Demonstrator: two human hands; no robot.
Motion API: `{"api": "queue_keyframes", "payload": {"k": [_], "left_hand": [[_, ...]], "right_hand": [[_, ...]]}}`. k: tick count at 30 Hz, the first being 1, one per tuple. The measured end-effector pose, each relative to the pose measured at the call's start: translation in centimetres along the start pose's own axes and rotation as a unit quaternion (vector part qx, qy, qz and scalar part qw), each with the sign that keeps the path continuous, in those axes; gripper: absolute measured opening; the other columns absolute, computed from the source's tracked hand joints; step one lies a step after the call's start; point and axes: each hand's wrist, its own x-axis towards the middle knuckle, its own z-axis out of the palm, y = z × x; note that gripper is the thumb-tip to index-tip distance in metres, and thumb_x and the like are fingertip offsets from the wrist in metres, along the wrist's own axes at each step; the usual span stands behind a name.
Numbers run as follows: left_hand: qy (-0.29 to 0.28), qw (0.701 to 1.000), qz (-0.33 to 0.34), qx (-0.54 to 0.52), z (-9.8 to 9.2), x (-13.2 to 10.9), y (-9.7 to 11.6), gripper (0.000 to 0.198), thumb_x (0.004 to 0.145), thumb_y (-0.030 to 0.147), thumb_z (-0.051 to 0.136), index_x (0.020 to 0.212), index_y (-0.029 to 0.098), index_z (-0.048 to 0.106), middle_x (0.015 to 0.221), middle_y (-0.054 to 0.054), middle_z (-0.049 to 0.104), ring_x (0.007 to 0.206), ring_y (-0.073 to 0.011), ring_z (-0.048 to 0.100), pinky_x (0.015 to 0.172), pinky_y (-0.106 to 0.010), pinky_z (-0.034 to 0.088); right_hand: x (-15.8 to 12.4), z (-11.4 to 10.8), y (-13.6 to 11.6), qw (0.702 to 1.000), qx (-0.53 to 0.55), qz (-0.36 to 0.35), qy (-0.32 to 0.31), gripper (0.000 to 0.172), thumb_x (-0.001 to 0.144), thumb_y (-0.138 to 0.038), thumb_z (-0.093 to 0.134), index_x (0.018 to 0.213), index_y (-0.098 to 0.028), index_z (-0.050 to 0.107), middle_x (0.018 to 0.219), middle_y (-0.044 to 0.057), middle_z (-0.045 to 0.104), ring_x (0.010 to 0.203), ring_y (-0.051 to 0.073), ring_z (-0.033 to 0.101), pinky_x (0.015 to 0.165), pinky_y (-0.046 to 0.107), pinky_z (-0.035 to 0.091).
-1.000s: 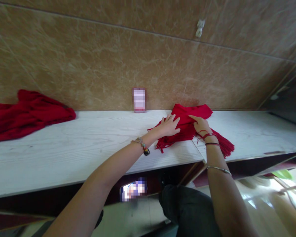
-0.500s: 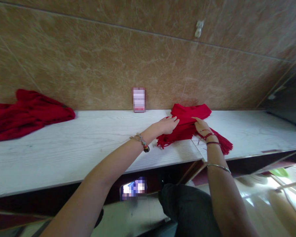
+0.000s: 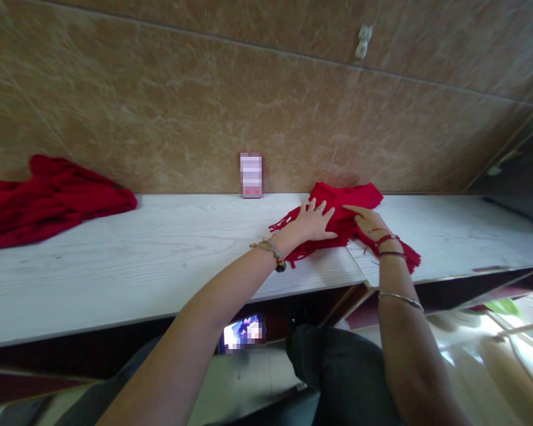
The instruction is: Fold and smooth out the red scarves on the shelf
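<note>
A red fringed scarf (image 3: pixel 346 195) lies folded on the white wood-grain counter (image 3: pixel 195 236), close to the wall. Tassels stick out to its left and at its lower right. My left hand (image 3: pixel 313 223) rests on the left part of the scarf, palm down with the fingers spread. On the scarf's right side lies my right hand (image 3: pixel 369 223), its index finger stretched over the cloth; the other fingers are partly hidden. A second red cloth (image 3: pixel 57 204) sits in a loose heap at the counter's left end.
Against the brown marbled wall (image 3: pixel 182 106) leans a small card (image 3: pixel 251 175) with blurred print. A lit phone (image 3: pixel 243 334) is below the counter edge, near my legs (image 3: pixel 337 367). A white wall fitting (image 3: pixel 363 41) is at upper right.
My left hand has gone from pinching the scarf to lying spread on it, slightly further right. My right hand has loosened, its index finger now extended. More fringe shows at the left.
</note>
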Motion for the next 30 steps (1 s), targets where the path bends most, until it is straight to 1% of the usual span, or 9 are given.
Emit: {"api": "queue_keyframes", "payload": {"k": [4,9,12,15,18,21,23,26,30], "left_hand": [[-0.032,0.999,0.023,-0.004,2.0,0.3,-0.9,0.078,0.084,0.048,0.052,0.148,0.019,0.018,0.155,-0.014,0.012,0.139,-0.0374,0.016,0.106,-0.058,0.026],[-0.032,0.998,0.048,0.014,2.4,0.1,-1.5,0.077,0.083,0.049,0.053,0.147,0.022,0.020,0.155,-0.012,0.013,0.138,-0.0374,0.018,0.106,-0.057,0.025],[-0.034,0.998,0.051,0.023,2.3,0.2,-1.4,0.081,0.081,0.050,0.057,0.147,0.023,0.020,0.155,-0.012,0.012,0.138,-0.0362,0.018,0.106,-0.056,0.025],[-0.045,0.997,0.053,0.035,2.4,0.1,-1.7,0.083,0.079,0.049,0.060,0.147,0.026,0.018,0.155,-0.011,0.014,0.138,-0.0338,0.020,0.106,-0.054,0.025],[-0.042,0.995,0.076,0.042,2.6,-0.8,-3.3,0.081,0.078,0.049,0.060,0.146,0.028,0.021,0.154,-0.010,0.018,0.135,-0.0325,0.026,0.106,-0.051,0.026],[-0.045,0.995,0.071,0.055,2.7,-3.0,-6.3,0.079,0.079,0.049,0.058,0.146,0.028,0.022,0.154,-0.010,0.018,0.136,-0.0328,0.024,0.106,-0.050,0.024],[-0.045,0.996,0.056,0.061,2.8,-5.2,-8.8,0.077,0.081,0.049,0.056,0.147,0.028,0.020,0.154,-0.010,0.016,0.137,-0.0323,0.022,0.108,-0.049,0.021],[-0.044,0.996,0.032,0.065,2.8,-9.3,-12.3,0.077,0.082,0.052,0.054,0.146,0.027,0.021,0.155,-0.009,0.016,0.139,-0.0309,0.019,0.109,-0.046,0.018],[-0.047,0.997,-0.041,0.056,2.4,-15.7,-15.9,0.072,0.084,0.050,0.052,0.146,0.027,0.023,0.155,-0.007,0.016,0.140,-0.0274,0.017,0.111,-0.042,0.014]], "right_hand": [[-0.3,-0.3,-0.4,0.996,-0.067,0.020,-0.049,0.047,0.077,-0.006,0.042,0.114,-0.020,0.067,0.111,0.006,0.068,0.105,0.020,0.062,0.096,0.029,0.045],[0.1,-1.0,0.3,0.994,-0.051,-0.006,-0.100,0.056,0.068,0.001,0.042,0.115,-0.018,0.066,0.111,0.006,0.068,0.105,0.019,0.062,0.094,0.028,0.046],[1.0,-1.6,0.1,0.999,-0.042,-0.024,-0.006,0.053,0.070,-0.001,0.042,0.112,-0.020,0.067,0.116,0.005,0.066,0.114,0.020,0.056,0.100,0.033,0.042],[2.1,-0.2,-1.1,0.994,-0.042,-0.045,0.093,0.045,0.080,-0.011,0.039,0.117,-0.017,0.063,0.121,0.008,0.063,0.120,0.022,0.052,0.104,0.041,0.038],[2.4,3.4,-2.7,0.996,-0.058,-0.047,0.043,0.042,0.084,-0.017,0.038,0.119,-0.012,0.061,0.123,0.013,0.061,0.122,0.025,0.050,0.104,0.043,0.038],[2.4,7.0,-4.5,0.997,-0.040,-0.060,-0.042,0.046,0.085,-0.017,0.035,0.126,-0.010,0.056,0.130,0.013,0.055,0.128,0.023,0.044,0.108,0.040,0.035],[2.5,8.8,-6.0,0.994,-0.009,-0.092,-0.064,0.048,0.087,-0.019,0.034,0.131,-0.012,0.051,0.136,0.011,0.050,0.130,0.021,0.041,0.111,0.038,0.031],[2.9,11.1,-9.2,0.985,0.042,-0.138,-0.096,0.051,0.087,-0.022,0.034,0.136,-0.011,0.046,0.141,0.012,0.045,0.133,0.021,0.036,0.113,0.039,0.026],[2.9,14.1,-14.7,0.964,0.135,-0.193,-0.124,0.053,0.086,-0.020,0.034,0.138,-0.013,0.043,0.143,0.010,0.041,0.136,0.020,0.030,0.115,0.042,0.019]]}}
